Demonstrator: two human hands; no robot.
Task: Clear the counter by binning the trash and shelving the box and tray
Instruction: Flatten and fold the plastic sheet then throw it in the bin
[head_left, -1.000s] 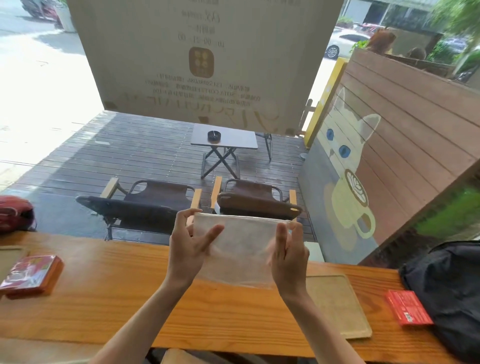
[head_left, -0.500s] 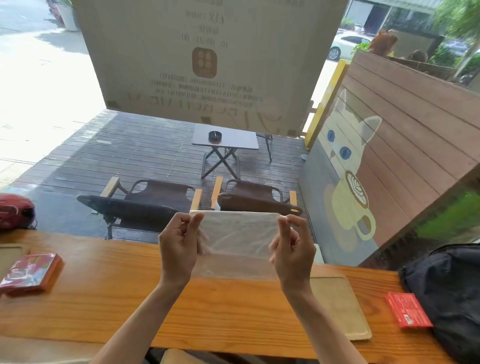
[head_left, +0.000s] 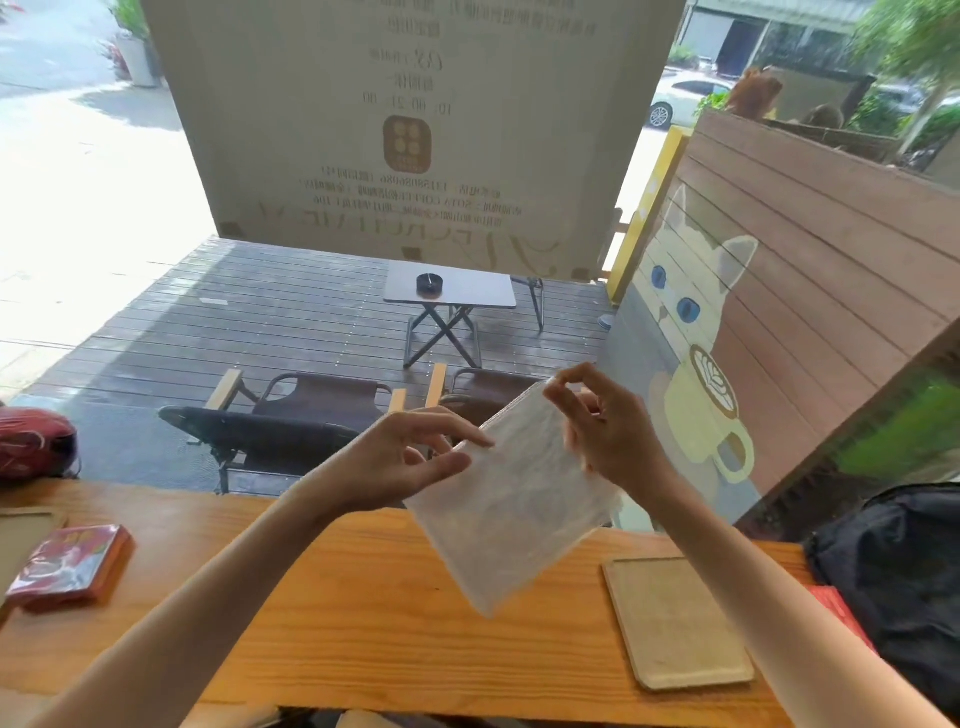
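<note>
A thin translucent white wrapper (head_left: 514, 509) hangs tilted above the wooden counter (head_left: 332, 623). My right hand (head_left: 608, 431) pinches its upper corner between thumb and fingers. My left hand (head_left: 400, 457) holds its upper left edge with fingers spread. A pale wooden tray (head_left: 675, 623) lies on the counter at the right, under my right forearm. A red box (head_left: 67, 566) lies at the left end. A second red box (head_left: 841, 613) shows at the right edge, mostly hidden by my arm.
A black bag (head_left: 898, 577) sits at the counter's right end. A red helmet (head_left: 36, 441) rests at the far left, and another tray's corner (head_left: 21, 540) lies beside the red box. A glass window stands behind the counter, with chairs and a folding table outside.
The wrapper has turned from level to tilted, its right corner raised. My right hand rose and moved right; my left hand shifted right and spread its fingers.
</note>
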